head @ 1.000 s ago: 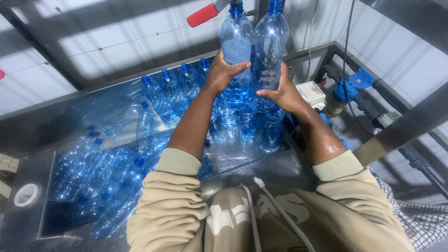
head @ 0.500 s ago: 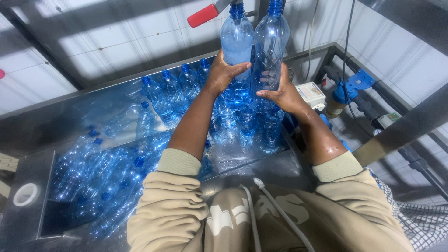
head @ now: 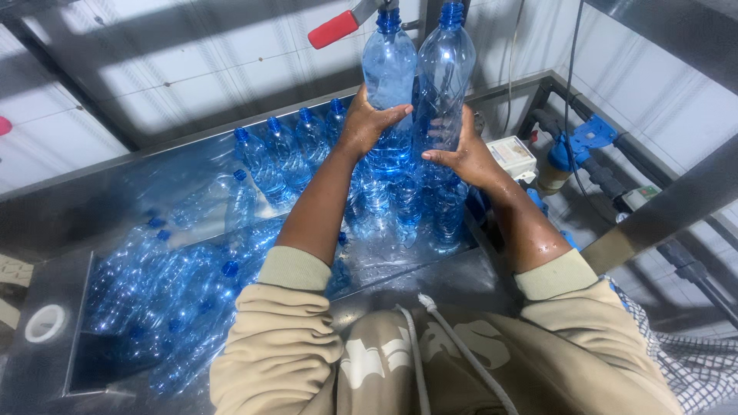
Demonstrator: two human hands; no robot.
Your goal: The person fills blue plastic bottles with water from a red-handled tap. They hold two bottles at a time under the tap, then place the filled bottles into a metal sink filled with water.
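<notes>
My left hand (head: 367, 123) grips a clear blue plastic bottle (head: 388, 61), held upright with its neck up at a tap that has a red lever handle (head: 332, 29). A second blue bottle (head: 446, 65) stands upright beside it, with my right hand (head: 460, 154) wrapped around its lower part. Both bottles are raised above a steel trough (head: 430, 280). My forearms are bare and wet, with beige sleeves pushed back.
Several blue bottles (head: 284, 154) stand and lie in the trough, with more heaped at the lower left (head: 161, 300). A white box (head: 513, 154) and blue pipe fittings (head: 584, 138) sit to the right. White tiled wall (head: 177, 84) lies behind.
</notes>
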